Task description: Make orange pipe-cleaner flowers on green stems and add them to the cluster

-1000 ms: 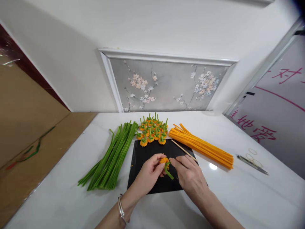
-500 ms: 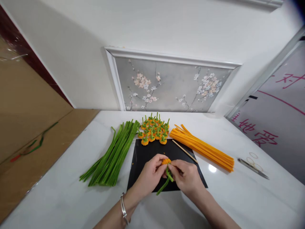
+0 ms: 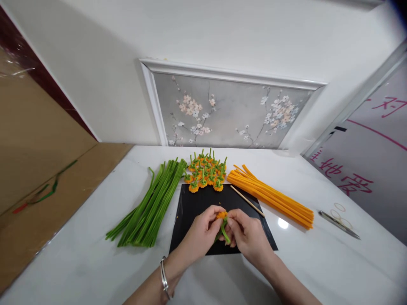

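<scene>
Over a black mat point(image 3: 197, 207), my left hand point(image 3: 203, 231) pinches a small orange piece point(image 3: 221, 215) between thumb and fingers. Close against it, my right hand point(image 3: 249, 235) has its thumb and forefinger closed on a green stem point(image 3: 225, 232) at the piece's underside. The stem's lower end curves down between the hands, partly hidden by fingers. Several finished-looking orange pieces with green stems point(image 3: 202, 182) stand beyond the mat. Green strips point(image 3: 152, 207) lie in a bundle to the left, orange strips point(image 3: 270, 197) to the right.
A thin wooden stick point(image 3: 247, 201) lies across the mat's right edge. Farther right on the white table point(image 3: 79, 262) are tweezers point(image 3: 338, 225) and several thin rings point(image 3: 340, 214). Brown cardboard point(image 3: 104, 169) borders the left side; a wall with a framed floral panel point(image 3: 229, 110) stands behind.
The fingers of my right hand have shifted around the green stem. The long green end that hung below the hands is now mostly hidden. My left hand has hardly moved.
</scene>
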Demonstrator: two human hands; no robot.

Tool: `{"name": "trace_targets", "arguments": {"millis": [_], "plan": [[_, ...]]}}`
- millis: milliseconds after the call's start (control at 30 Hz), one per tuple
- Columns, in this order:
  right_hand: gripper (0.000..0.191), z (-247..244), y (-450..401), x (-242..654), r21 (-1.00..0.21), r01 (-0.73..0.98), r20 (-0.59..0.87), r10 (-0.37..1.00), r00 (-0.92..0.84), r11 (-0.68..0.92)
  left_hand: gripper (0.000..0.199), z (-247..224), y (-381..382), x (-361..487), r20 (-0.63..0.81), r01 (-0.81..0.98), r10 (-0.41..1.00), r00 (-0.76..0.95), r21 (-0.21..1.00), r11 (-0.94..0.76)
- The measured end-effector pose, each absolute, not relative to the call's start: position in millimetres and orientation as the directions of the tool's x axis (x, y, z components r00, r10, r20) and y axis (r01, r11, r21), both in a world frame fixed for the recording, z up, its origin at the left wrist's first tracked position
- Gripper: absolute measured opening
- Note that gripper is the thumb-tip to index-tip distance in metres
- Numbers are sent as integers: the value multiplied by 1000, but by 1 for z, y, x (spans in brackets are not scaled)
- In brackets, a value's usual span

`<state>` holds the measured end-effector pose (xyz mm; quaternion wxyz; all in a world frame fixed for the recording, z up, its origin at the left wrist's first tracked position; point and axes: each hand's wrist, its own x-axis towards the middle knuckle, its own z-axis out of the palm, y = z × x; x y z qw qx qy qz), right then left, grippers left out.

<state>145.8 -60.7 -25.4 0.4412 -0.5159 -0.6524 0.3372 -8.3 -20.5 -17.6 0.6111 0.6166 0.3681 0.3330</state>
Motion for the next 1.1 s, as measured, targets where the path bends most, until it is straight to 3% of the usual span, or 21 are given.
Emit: {"name": "trace_targets", "arguments": {"millis": [133, 200, 367, 500, 700, 933, 1000, 1033, 1100], "plan": [[23, -22, -59, 151, -639, 618, 483, 864, -142, 458, 24, -15, -22, -7, -114, 9, 847, 520, 992, 128], [23, -22, -57, 153, -567, 663, 516, 838, -176, 489, 27, -12, -21, -8, -195, 1, 820, 538, 973, 230], [18, -23, -55, 158, -639, 581, 456, 857, -242, 504, 30, -8, -18, -12, -327, -4, 730, 600, 912, 411], [17, -22, -54, 163, -682, 521, 409, 859, -310, 513, 35, -5, -17, -13, -335, 18, 740, 583, 916, 401], [20, -22, -53, 164, -631, 558, 385, 842, -377, 539, 28, -4, -17, -14, -359, 97, 697, 621, 918, 385], [26, -22, -55, 165, -227, 627, 573, 623, -533, 745, 23, -4, -16, -17, -362, 45, 673, 645, 897, 439], [26, -22, -55, 167, -258, 604, 602, 615, -509, 754, 23, -2, -16, -17, -314, 37, 703, 638, 924, 379], [24, -23, -54, 167, -346, 599, 604, 660, -447, 722, 21, -2, -17, -16, -267, 45, 740, 617, 951, 305], [22, -25, -53, 167, -633, 545, 499, 828, -255, 550, 18, -2, -19, -16, -126, 119, 832, 540, 990, 72]]}}
